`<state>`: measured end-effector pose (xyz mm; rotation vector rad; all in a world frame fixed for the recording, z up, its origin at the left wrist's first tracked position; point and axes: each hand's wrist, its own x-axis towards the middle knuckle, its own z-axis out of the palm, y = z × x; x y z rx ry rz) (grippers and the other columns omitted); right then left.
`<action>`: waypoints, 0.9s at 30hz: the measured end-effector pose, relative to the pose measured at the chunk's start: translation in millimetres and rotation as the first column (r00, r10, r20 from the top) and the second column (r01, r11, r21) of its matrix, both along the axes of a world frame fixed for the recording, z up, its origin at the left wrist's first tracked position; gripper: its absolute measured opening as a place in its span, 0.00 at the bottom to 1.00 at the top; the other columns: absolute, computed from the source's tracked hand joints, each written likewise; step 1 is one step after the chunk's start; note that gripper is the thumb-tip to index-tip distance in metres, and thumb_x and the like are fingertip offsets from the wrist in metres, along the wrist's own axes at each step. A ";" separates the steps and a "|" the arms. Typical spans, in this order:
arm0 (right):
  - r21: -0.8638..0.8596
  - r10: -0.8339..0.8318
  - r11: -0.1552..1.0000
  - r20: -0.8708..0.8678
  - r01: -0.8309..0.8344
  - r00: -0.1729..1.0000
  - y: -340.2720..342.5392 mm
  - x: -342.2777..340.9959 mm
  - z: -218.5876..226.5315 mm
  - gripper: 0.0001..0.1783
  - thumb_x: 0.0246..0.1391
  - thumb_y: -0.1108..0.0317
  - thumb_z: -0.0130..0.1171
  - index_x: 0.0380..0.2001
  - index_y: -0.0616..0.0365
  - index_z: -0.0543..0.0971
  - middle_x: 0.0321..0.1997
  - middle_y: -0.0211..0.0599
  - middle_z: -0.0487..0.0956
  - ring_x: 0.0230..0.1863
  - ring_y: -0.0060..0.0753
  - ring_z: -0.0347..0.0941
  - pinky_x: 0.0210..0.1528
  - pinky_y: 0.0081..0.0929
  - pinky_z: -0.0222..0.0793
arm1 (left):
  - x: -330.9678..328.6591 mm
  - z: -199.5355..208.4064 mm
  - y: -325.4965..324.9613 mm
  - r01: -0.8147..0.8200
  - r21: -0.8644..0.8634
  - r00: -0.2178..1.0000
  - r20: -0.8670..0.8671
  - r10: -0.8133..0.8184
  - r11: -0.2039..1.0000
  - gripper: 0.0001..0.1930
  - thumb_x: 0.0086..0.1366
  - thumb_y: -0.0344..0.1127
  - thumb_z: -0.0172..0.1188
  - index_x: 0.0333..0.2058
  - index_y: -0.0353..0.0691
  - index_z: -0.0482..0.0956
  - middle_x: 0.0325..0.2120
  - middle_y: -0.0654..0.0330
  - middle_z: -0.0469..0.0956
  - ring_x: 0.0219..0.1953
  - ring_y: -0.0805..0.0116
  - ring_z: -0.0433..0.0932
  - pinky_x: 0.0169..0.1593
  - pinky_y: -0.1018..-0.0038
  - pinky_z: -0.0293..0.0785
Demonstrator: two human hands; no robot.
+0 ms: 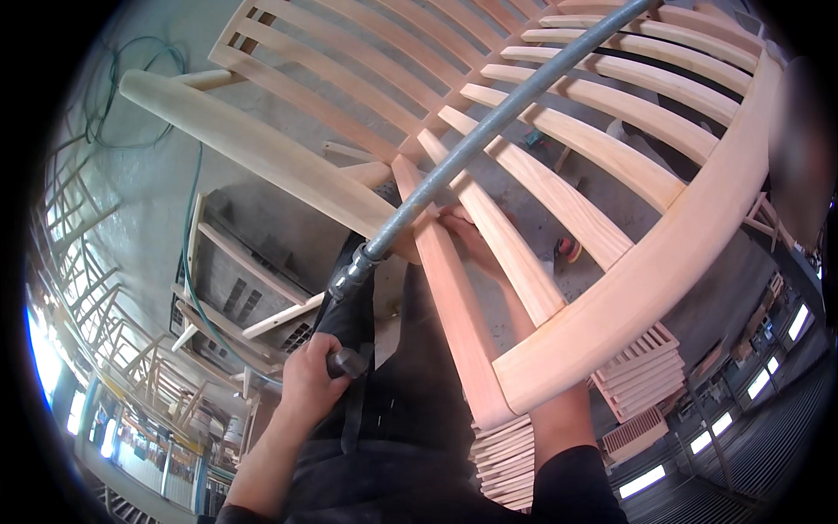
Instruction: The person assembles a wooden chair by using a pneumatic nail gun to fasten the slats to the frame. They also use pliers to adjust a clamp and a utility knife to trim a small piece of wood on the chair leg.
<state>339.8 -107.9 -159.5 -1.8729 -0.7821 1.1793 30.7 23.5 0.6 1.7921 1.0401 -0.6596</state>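
"First, where do the edges of the wooden slatted frame (559,201) run?"

"The frame lies ahead of the person, filling the upper and right areas. A broad curved rail (655,279) bounds its right side and meets the straight end slat (456,306) at a corner near the body. A tapered leg (262,157) projects to the upper left. A grey metal pipe (515,115) crosses the slats diagonally."

"And the open room?"

"Gaps separate the slats. Floor (279,227) shows between the leg and the wooden parts lower left. Stacked slatted panels (642,375) stand beyond the rail's outer edge."

"State the hand poses."

"Left hand (310,375): closed around a dark, blunt-ended tool (347,362), below the pipe's lower end and apart from it; the forearm rises from the lower left. Right hand (467,231): beside the end slat, near the pipe, the forearm passing beneath the rail. Slats partly hide its fingers; its grip cannot be determined."
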 end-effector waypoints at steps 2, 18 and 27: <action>-0.019 -0.007 1.000 0.063 0.009 0.998 2.8 2.1 8.2 0.11 0.63 0.71 0.64 0.47 0.58 0.86 0.40 0.40 0.87 0.41 0.35 0.84 0.46 0.29 0.79 | 6.2 1.0 8.3 0.016 -0.003 1.000 0.005 -0.016 1.000 0.24 0.49 0.33 0.77 0.41 0.44 0.72 0.31 0.51 0.80 0.37 0.43 0.81 0.40 0.53 0.75; 0.016 0.005 1.000 -0.037 -0.005 0.999 9.8 13.4 9.0 0.09 0.60 0.75 0.67 0.43 0.64 0.88 0.37 0.37 0.88 0.40 0.24 0.83 0.43 0.24 0.80 | 2.1 -6.1 -0.7 -0.036 -0.001 0.999 0.010 0.036 0.999 0.23 0.48 0.33 0.78 0.39 0.42 0.73 0.30 0.53 0.80 0.36 0.45 0.81 0.39 0.54 0.75; -0.183 -0.094 0.983 -0.440 0.013 0.893 19.6 32.8 4.8 0.13 0.57 0.73 0.68 0.44 0.70 0.86 0.36 0.42 0.87 0.37 0.27 0.83 0.42 0.25 0.80 | 0.7 -8.9 -1.1 -0.044 0.012 0.999 0.020 0.043 0.999 0.24 0.47 0.32 0.78 0.39 0.43 0.73 0.30 0.53 0.80 0.36 0.45 0.81 0.39 0.54 0.75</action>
